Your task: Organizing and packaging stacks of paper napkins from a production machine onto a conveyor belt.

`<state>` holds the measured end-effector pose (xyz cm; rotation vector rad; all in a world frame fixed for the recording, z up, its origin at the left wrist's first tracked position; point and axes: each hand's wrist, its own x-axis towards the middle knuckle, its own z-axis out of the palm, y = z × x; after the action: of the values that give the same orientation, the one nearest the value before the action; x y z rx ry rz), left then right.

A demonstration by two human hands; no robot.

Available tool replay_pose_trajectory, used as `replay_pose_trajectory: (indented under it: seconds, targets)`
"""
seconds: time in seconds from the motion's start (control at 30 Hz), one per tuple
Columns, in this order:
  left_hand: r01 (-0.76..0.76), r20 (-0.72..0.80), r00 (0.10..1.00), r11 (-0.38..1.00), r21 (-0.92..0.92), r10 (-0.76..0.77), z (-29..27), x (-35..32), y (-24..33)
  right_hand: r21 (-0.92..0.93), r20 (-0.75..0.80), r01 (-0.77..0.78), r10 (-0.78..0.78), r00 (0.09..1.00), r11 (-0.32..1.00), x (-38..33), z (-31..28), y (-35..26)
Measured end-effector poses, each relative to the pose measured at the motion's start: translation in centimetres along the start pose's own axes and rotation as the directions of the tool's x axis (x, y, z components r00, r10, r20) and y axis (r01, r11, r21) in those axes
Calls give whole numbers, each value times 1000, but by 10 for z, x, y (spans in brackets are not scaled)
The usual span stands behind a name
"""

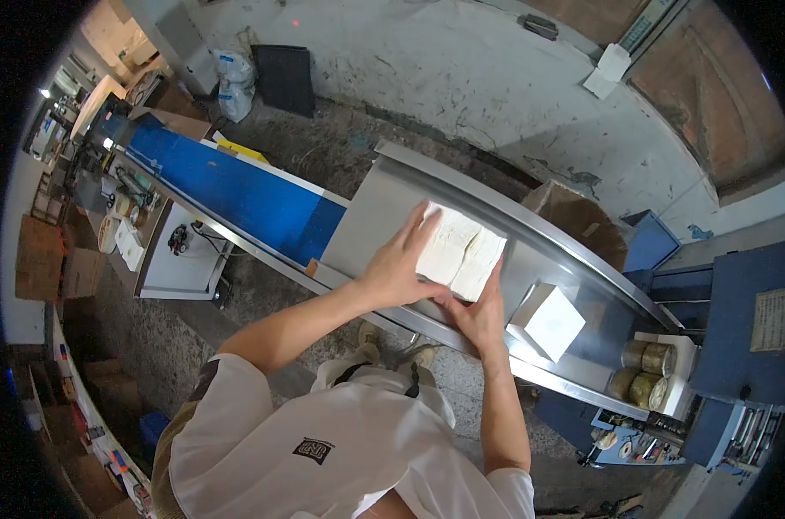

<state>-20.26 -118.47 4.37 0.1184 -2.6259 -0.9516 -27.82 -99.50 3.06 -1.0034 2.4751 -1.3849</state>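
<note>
Two white paper stacks (462, 251) lie side by side on a steel chute (392, 195) that follows a blue conveyor belt (228, 186). My left hand (399, 264) lies flat against the left side of the stacks, fingers spread. My right hand (479, 313) presses against their near right edge. Both hands squeeze the stacks between them. A separate white block (551, 322) sits further right on the chute, apart from my hands.
Rolls of brown tape (645, 372) stand on a white shelf at the right, by a blue machine (738, 329). A cardboard box (574, 216) sits behind the chute. Left of the belt is a white table (181, 259) and cartons along the wall.
</note>
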Motion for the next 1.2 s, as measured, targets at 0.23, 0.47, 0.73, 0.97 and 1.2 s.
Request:
replay_pose_trajectory:
  seconds: [0.23,0.47,0.73,0.97,1.2]
  targets:
    - [357,33,921,808,-468,-388,15,11,-24,120,63,-105,98,993,987,1,-3,-5]
    - [399,302,914,737,-546,-271,15,21,-25,106,47,-22,17,999,994,5,-1,1]
    - [437,321,896,735,-518,-307,17,23,-9,92,68,-58,52,996,994,10,7,4]
    - [436,316,896,755,-489,-312,10,25,0,71,83,-11,5,997,997,10,9,5]
    - [445,328,889,775,-449,-320,7,28,-3,131,66,-13,5,998,991,10,3,0]
